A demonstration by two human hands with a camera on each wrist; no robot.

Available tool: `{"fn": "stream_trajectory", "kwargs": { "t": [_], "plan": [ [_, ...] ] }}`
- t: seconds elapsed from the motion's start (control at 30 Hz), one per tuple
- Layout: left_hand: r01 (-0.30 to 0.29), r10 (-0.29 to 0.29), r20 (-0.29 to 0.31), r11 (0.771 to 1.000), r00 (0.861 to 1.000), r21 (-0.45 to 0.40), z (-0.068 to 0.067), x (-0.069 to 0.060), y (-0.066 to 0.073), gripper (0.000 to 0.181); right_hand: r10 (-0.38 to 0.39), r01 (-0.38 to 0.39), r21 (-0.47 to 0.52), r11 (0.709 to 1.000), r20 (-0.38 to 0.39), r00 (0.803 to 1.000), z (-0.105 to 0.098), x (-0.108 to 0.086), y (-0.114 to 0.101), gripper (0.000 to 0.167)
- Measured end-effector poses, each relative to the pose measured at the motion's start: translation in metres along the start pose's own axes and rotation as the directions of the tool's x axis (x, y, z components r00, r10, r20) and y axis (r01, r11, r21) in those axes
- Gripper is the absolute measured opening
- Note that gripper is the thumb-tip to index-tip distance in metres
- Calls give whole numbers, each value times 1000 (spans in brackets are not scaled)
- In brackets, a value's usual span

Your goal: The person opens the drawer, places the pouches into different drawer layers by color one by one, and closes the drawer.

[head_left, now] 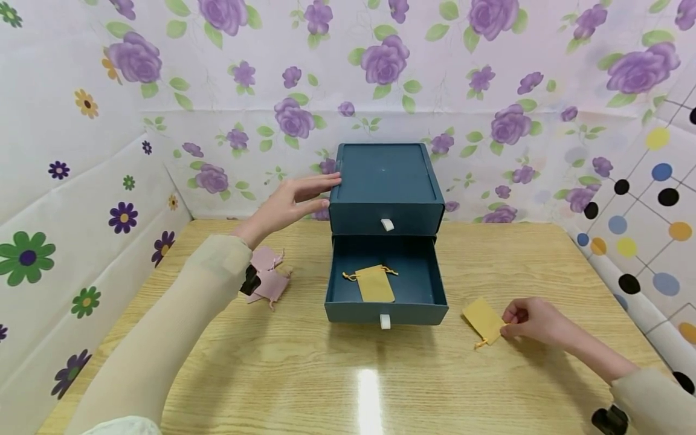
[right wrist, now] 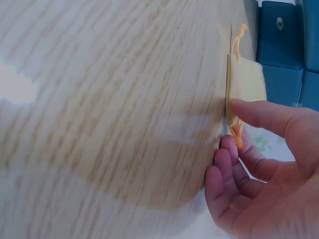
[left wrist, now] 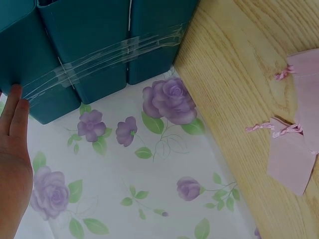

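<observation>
Your left sleeve point(head_left: 163, 326) is sitting closest, left hand point(head_left: 288, 202) touching the cabinet point(head_left: 386, 175), fingers straight. Your right hand point(head_left: 535, 323) is nearer, pinching the yellow pouch point(head_left: 481, 318) lying to its left, long axis slanting toward the table's point(head_left: 304, 374) right edge.

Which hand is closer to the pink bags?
Left. The left hand is beyond the pink bags, at the blue cabinet; the right hand is right of the cabinet, pinching a yellow bag.

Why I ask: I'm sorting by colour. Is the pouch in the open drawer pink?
No, the pouch lying in the open drawer is yellow, while pink pouches lie on the table.
</observation>
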State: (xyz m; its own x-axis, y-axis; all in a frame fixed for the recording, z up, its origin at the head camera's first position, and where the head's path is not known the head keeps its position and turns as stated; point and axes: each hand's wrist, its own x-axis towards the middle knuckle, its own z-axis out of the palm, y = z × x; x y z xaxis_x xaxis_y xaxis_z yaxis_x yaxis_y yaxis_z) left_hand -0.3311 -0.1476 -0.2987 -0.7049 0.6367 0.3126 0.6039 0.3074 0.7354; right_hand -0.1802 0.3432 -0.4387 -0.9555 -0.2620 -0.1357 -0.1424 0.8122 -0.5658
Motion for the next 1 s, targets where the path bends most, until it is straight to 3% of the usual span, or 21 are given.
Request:
{"fn": "stream_trajectory", "kwargs": {
  "t": [0.27,0.5,0.73,0.8,1.0],
  "plan": [
    [-17,17,-4,1000,1000,4,0,-1,-3,47,-39,39,14,999,-19,999,3,1,-6,9],
    [-17,17,-9,1000,1000,-7,1,0,-4,48,-125,122,-38,992,-101,987,5,4,-8,11],
    [-5,5,-9,1000,1000,5,1,0,-4,47,-154,144,-71,987,-164,974,3,12,-8,7],
    [-11,11,-6,1000,1000,12,1,-1,-3,47,-148,139,-70,988,-156,977,3,13,-9,7],
    [-20,20,-6,1000,1000,16,0,-2,-3,47,-120,112,-86,990,-83,989,9,12,-17,27]
  ]
}}
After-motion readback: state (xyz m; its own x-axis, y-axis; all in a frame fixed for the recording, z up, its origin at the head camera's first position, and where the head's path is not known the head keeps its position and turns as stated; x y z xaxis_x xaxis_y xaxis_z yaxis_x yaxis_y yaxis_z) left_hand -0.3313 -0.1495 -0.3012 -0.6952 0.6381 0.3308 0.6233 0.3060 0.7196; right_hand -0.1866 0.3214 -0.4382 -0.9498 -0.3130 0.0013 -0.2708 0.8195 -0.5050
